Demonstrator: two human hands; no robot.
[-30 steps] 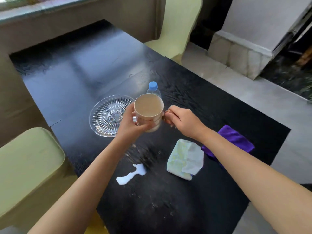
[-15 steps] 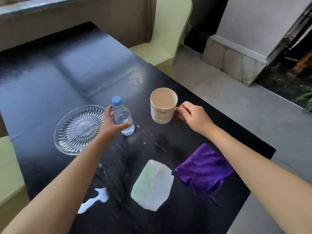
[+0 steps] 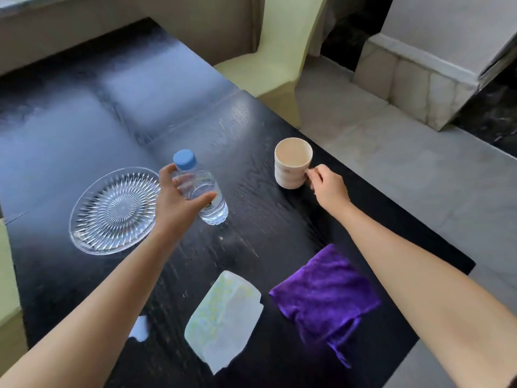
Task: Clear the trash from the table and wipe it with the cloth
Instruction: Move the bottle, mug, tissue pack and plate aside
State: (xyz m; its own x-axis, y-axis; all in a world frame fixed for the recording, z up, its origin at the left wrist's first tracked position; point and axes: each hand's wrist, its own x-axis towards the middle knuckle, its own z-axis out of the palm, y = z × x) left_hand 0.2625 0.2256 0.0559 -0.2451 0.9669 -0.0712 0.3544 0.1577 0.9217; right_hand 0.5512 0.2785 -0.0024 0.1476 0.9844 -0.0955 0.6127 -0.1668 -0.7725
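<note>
Black table (image 3: 84, 113): left hand (image 3: 179, 203) wraps the bottle (image 3: 204, 191); right hand (image 3: 328, 186) pinches the mug (image 3: 292, 163) handle. Best moved upright, clear of the cloth (image 3: 324, 298).

bottle (image 3: 200, 189): 1 | mug (image 3: 291, 163): 1 | glass plate (image 3: 114, 210): 1 | purple cloth (image 3: 327, 298): 1 | tissue pack (image 3: 223, 317): 1 | chairs (image 3: 279, 51): 2 | hands (image 3: 179, 203): 2

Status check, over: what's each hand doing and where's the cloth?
Left hand gripping water bottle, tilted. Right hand on mug handle, mug on table. Purple cloth untouched, beside tissue pack. White scrap uncleared.
</note>
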